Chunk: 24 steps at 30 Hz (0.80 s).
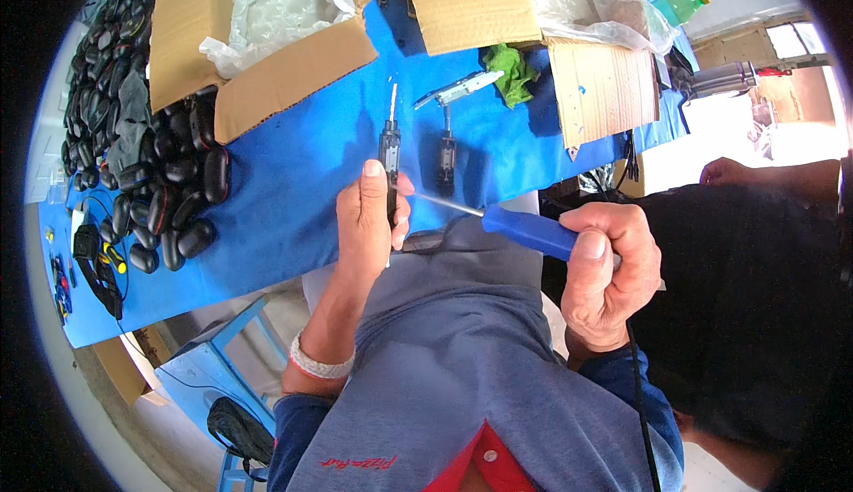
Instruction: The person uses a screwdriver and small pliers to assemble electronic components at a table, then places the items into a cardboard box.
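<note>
Indoors, a blue cloth (pixel 284 176) covers a long work surface, its left side heaped with black, rounded case-like pieces (pixel 182 181), a few edged in red. Below the table's left end stands a light blue stool (pixel 213 363) with a black bag (pixel 240 430) against it. An open cardboard box (pixel 293 74), clear plastic (pixel 284 3) spilling over its flaps, sits beside the heap. Near the center, the left hand (pixel 366 221) closes around a slim, dark part (pixel 389 150), whose thin metal rod (pixel 394 101) points away from the wearer. Just to its right, a similar dark part (pixel 446 159) lies on the cloth, near a pale, narrow piece (pixel 469 88) and a crumpled green scrap (pixel 511 74). The right hand (pixel 613 270) grips a blue-handled screwdriver (pixel 533 232), its shaft angled toward the held part (whether the tip touches it cannot be told). Farther right are a second open box (pixel 604 96), a green bottle (pixel 682 5) with a yellow cap, and a person in black (pixel 746 288) near a brightly lit area. Small red lettering (pixel 357 463) marks the wearer's grey shirt (pixel 418 350).
</note>
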Motion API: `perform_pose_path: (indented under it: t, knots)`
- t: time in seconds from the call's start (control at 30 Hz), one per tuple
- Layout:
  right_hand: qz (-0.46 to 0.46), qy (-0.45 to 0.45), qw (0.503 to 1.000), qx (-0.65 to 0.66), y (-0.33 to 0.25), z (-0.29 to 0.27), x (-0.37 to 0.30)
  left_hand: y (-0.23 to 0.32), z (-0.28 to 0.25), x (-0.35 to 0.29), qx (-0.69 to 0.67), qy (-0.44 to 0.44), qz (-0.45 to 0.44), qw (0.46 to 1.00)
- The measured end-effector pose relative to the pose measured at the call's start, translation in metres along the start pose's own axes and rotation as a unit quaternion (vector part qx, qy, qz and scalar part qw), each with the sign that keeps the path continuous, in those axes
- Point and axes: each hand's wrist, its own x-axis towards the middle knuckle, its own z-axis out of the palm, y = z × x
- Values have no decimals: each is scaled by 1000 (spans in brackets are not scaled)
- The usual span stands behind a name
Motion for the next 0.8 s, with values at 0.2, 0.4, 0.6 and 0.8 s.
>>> perform_pose_path:
  t: [0.2, 0.4, 0.6, 0.8]
  knots:
    - [-10, 28, 1000, -7, 10, 1, -8, -1, -2, 1, 1, 1, 1, 1000]
    - [-12, 31, 999, 13, 13, 2, -10, -1, -2, 1, 9, 3, 8, 1000]
    - [0, 50, 999, 14, 13, 5, -12, 0, 0, 1, 7, 14, 3, 1000]
    - [40, 68, 997, 15, 9, 12, -13, 1, 0, 0, 9, 12, 7, 1000]
